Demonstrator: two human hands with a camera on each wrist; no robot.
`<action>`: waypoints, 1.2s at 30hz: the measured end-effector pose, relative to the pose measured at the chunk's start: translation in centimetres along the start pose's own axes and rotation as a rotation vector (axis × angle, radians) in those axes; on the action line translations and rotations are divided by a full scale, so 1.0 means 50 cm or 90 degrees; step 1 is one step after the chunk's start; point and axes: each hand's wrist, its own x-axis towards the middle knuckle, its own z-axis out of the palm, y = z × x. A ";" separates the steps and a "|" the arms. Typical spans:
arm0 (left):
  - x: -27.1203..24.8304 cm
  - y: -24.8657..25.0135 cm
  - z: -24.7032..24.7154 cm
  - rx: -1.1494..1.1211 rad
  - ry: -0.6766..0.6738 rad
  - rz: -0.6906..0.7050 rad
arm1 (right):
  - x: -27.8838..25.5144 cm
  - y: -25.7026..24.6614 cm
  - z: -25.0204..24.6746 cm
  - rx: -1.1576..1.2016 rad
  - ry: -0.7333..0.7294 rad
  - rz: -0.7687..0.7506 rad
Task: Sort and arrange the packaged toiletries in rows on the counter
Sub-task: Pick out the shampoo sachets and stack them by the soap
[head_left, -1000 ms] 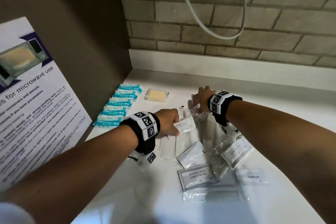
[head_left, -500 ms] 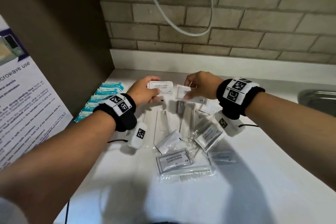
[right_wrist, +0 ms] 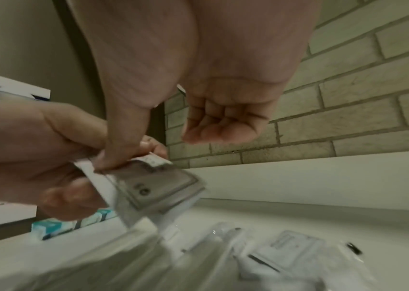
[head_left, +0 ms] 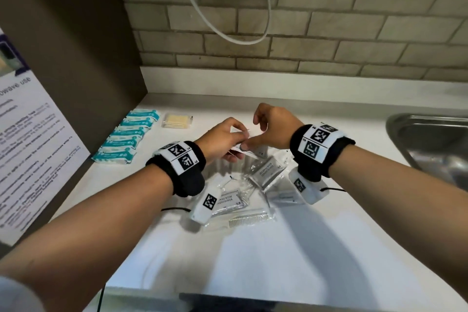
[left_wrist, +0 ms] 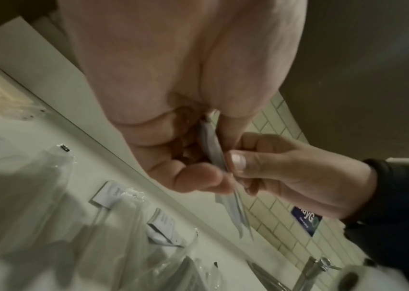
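Over the middle of the white counter (head_left: pixel 291 248) my left hand (head_left: pixel 234 145) grips flat white sachets (right_wrist: pixel 158 187) stacked together, seen edge-on in the left wrist view. My right hand (head_left: pixel 253 135) meets it from the right. Its thumb (right_wrist: pixel 118 149) presses the sachets against my left fingers, and its other fingers curl clear above. Below the hands lies a loose pile: a "shampoo with conditioner" sachet (head_left: pixel 229 201), another labelled sachet (head_left: pixel 266 172) and a comb in a clear bag (head_left: pixel 249 216). Teal packets (head_left: pixel 126 139) form a row at the left.
A yellow pack in clear wrap (head_left: pixel 177 120) lies beside the far end of the teal row. A steel sink (head_left: pixel 430 139) is set into the counter at the right. A brown cabinet side with a microwave poster (head_left: pixel 27 149) bounds the left, and a brick wall stands behind.
Both hands lifted a sachet each from the pile, then came together. The two sachets now sit stacked in my left hand under my right thumb.
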 end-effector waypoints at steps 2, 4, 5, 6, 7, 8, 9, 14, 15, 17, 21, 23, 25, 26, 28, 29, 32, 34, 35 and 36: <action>-0.001 -0.008 0.003 -0.008 0.036 0.003 | -0.014 0.027 0.003 -0.011 -0.058 0.013; -0.006 -0.009 -0.001 -0.035 0.074 0.012 | -0.029 0.056 0.011 -0.064 -0.143 0.021; -0.008 -0.009 -0.004 -0.050 0.087 0.018 | -0.035 0.069 0.018 -0.101 -0.182 0.025; -0.009 -0.008 -0.007 -0.065 0.096 0.026 | -0.039 0.081 0.027 -0.141 -0.212 0.025; -0.010 -0.007 -0.009 -0.079 0.100 0.032 | -0.043 0.090 0.038 -0.181 -0.238 0.022; -0.011 -0.005 -0.011 -0.093 0.102 0.038 | -0.046 0.094 0.052 -0.215 -0.261 0.015; -0.012 -0.003 -0.012 -0.103 0.104 0.041 | -0.045 0.100 0.066 -0.236 -0.274 0.003; -0.019 0.001 -0.014 -0.105 0.122 0.043 | -0.029 0.100 0.091 -0.369 -0.273 -0.039; -0.023 0.001 -0.014 -0.107 0.123 0.039 | -0.025 0.099 0.089 -0.404 -0.284 -0.048; -0.030 -0.001 -0.020 -0.119 0.130 0.028 | -0.018 0.091 0.080 -0.459 -0.304 -0.069; -0.045 -0.007 -0.043 -0.141 0.166 0.018 | -0.018 0.060 0.056 -0.330 -0.253 -0.055; -0.052 -0.008 -0.057 -0.136 0.182 0.022 | -0.021 0.025 0.058 -0.248 -0.264 -0.068; -0.058 -0.009 -0.067 -0.121 0.196 0.024 | -0.033 -0.017 0.074 -0.205 -0.305 -0.079; -0.060 -0.011 -0.072 -0.112 0.200 0.025 | -0.040 -0.034 0.089 -0.197 -0.325 -0.090; -0.066 -0.015 -0.080 -0.091 0.199 0.026 | -0.053 -0.056 0.129 -0.206 -0.363 -0.123; -0.070 -0.017 -0.082 -0.078 0.195 0.024 | -0.059 -0.061 0.146 -0.218 -0.380 -0.141; -0.077 -0.026 -0.092 -0.057 0.192 0.019 | -0.060 -0.066 0.173 -0.255 -0.405 -0.167; -0.081 -0.032 -0.098 -0.061 0.197 0.015 | -0.053 -0.069 0.171 -0.261 -0.423 -0.151; -0.082 -0.034 -0.101 -0.063 0.198 0.013 | -0.051 -0.071 0.169 -0.271 -0.432 -0.147; -0.081 -0.037 -0.103 -0.064 0.197 0.011 | -0.048 -0.073 0.168 -0.286 -0.439 -0.151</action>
